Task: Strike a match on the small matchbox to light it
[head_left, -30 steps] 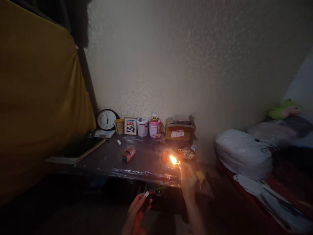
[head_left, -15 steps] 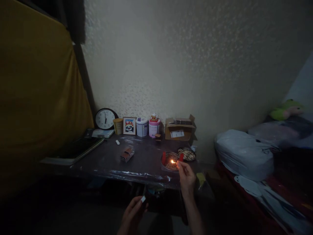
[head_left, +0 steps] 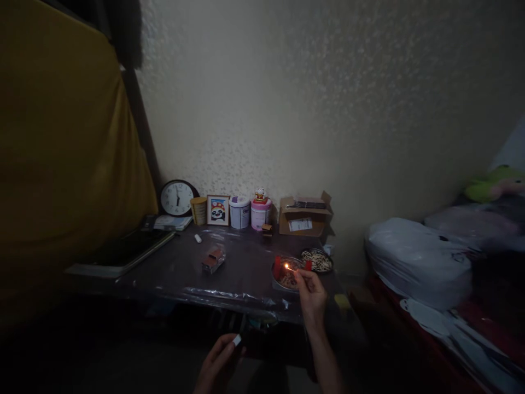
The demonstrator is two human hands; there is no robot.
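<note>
Match (head_left: 290, 268) is lit, tiny flame at its tip, pinched between the fingertips of the right hand (head_left: 311, 293) and held over the bowl (head_left: 286, 274) on the table (head_left: 229, 273). Two red candles stand in that bowl, one (head_left: 276, 266) left of the flame and one (head_left: 308, 265) just above the fingers. Left hand (head_left: 217, 364) sits low and nearer the body, well apart from the right, fingers curled around a matchbox (head_left: 237, 340), only the pale end showing. Past the right hand, just beyond the bowl, there's a dish (head_left: 316, 260) full of pale sticks, probably matches but too dim to be sure. Further left of the hands a small packet (head_left: 212, 258) lies in clear wrap. Way beyond the hands along the wall: clock (head_left: 176, 197), cup (head_left: 199, 210), panda picture (head_left: 218, 210), two tubs (head_left: 239, 212) (head_left: 261, 213), cardboard box (head_left: 304, 218). Off to the right of the right hand is a white bag (head_left: 418, 260).
</note>
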